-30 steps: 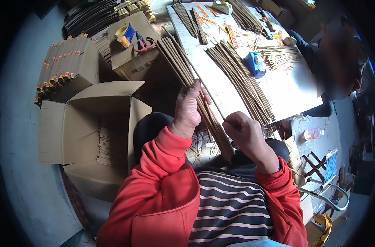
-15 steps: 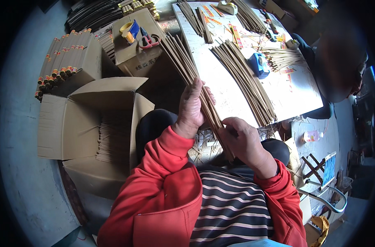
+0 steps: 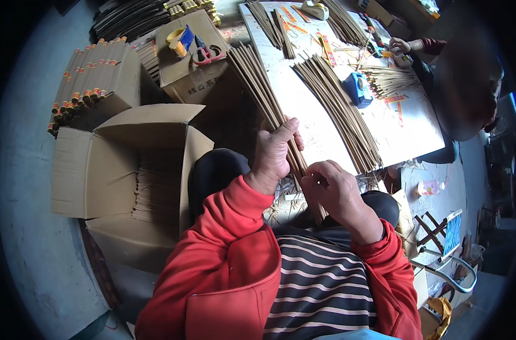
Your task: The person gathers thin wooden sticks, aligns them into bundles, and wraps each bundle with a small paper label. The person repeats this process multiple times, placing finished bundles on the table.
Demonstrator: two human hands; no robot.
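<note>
A slanting bundle of long brown incense sticks point(image 3: 253, 76) is gripped in my left hand point(image 3: 274, 152), thumb lying across it. Its far end fans out slightly toward the table's left edge. Lower down, the curled fingers of my right hand point(image 3: 342, 192) pinch the bundle's near part; how many sticks they hold is hidden. Beyond my hands, a long row of loose incense sticks point(image 3: 340, 113) lies on the white table point(image 3: 413, 133). To my left stands an open cardboard box point(image 3: 107, 181) with thin sticks inside.
A blue tape dispenser point(image 3: 358, 89) and red-yellow labels lie on the table. A closed carton point(image 3: 192, 79) carries red-handled scissors point(image 3: 208, 54) and tape. Labelled bundles point(image 3: 90, 73) are stacked at far left. A co-worker's hand point(image 3: 401, 45) is at the table's far right.
My left hand has slid slightly right and down along the bundle, and the sticks' far end has spread a little. A co-worker's hand has come into view over the table.
</note>
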